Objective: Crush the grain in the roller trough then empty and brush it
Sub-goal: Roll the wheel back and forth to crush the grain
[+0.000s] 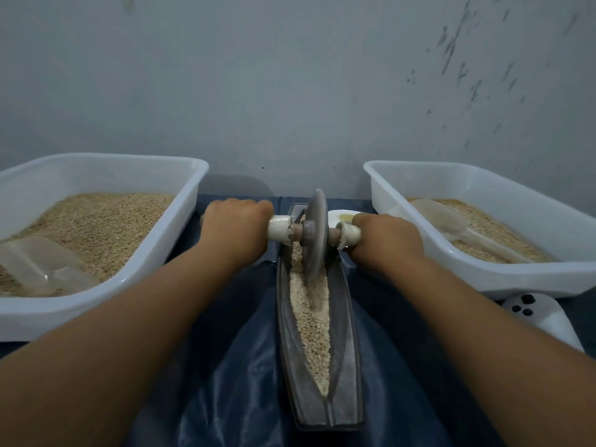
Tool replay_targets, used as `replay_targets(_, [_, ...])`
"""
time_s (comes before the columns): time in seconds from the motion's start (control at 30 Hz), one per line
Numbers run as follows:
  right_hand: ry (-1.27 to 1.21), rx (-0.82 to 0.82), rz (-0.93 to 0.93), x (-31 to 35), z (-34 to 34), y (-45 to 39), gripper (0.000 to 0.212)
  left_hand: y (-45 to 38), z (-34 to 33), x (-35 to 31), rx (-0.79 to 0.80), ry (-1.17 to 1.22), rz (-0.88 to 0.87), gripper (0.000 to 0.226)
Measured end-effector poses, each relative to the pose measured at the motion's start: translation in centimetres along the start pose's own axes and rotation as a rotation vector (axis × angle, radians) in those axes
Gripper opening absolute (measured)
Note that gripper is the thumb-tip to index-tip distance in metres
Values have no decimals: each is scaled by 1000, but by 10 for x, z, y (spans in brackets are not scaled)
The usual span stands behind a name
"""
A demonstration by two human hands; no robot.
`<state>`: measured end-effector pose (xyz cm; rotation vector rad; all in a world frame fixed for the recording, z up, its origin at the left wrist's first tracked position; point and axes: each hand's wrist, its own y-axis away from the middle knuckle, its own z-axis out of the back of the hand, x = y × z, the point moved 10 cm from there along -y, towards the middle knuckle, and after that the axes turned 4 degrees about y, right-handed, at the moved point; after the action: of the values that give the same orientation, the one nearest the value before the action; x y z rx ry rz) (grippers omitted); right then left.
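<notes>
Evidently both hands share the load: the left hand (pixel 237 225) and right hand (pixel 385 238) each grip one handle, keeping the single wheel (pixel 314 233) upright in the trough (pixel 342 321), at its far end, biting into the grain (pixel 311 321). Two tubs (pixel 106 162) flank the trough at the table's left and right edges, one scoop (pixel 35 261) in each, within reach.
</notes>
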<state>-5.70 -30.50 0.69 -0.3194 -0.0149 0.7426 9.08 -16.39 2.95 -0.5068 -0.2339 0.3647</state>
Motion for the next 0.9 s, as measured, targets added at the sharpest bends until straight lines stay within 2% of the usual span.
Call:
replay_targets(0.2, [16, -51, 27, 3, 6, 18, 20, 19, 3, -4, -7, 2, -9, 25])
replay_targets(0.33, [52, -13, 94, 9, 20, 53, 10, 52, 16, -9, 49, 56, 6, 23])
replay_targets(0.4, [64, 16, 122, 10, 30, 77, 19, 72, 24, -12, 77, 81, 2, 24])
replay_targets(0.57, [74, 57, 144, 4, 56, 123, 21, 110, 71, -26, -92, 77, -108, 37])
replay_targets(0.7, [87, 85, 114, 5, 46, 112, 21, 102, 52, -18, 33, 64, -31, 26])
replay_targets(0.8, [105, -1, 82, 9, 33, 82, 20, 78, 27, -9, 102, 82, 46, 19])
replay_targets(0.9, [144, -83, 70, 13, 25, 45, 7, 50, 3, 1, 122, 114, 94, 15])
